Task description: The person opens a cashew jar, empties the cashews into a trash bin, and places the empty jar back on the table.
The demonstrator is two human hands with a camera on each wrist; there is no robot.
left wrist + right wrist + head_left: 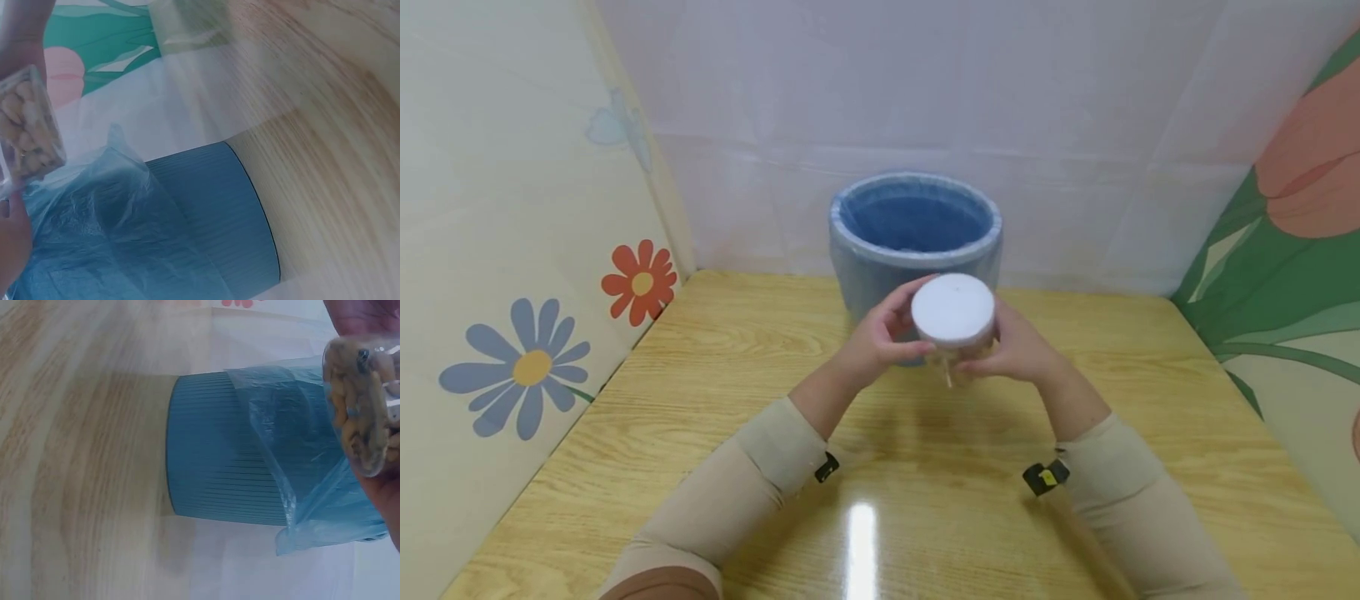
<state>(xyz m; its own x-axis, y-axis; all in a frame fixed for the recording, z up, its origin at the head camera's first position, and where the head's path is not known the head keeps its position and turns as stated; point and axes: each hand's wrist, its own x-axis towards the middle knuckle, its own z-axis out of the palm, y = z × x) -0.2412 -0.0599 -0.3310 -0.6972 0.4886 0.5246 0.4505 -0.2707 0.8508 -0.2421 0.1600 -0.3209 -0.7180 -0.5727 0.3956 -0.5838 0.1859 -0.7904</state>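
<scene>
A clear jar [30,128] of pale tan nuts with a round white lid [953,308] is held up above the table, lid on top. My left hand [886,333] grips its left side, with the thumb near the lid's edge. On the opposite side, my right hand [1021,346] holds the jar with curled fingers. In the right wrist view the nuts show through the jar's wall [359,406]. Just behind the jar stands a blue waste bin [917,250], upright, its rim covered by a thin translucent blue bag [300,444]. The bin's lower front is partly hidden by the hands.
The bin stands toward the back of a wood-grain table [760,333], near a white sheet [760,208] hung as a back wall. Flower-patterned panels [550,250] flank the table. Light reflects off the tabletop near the front.
</scene>
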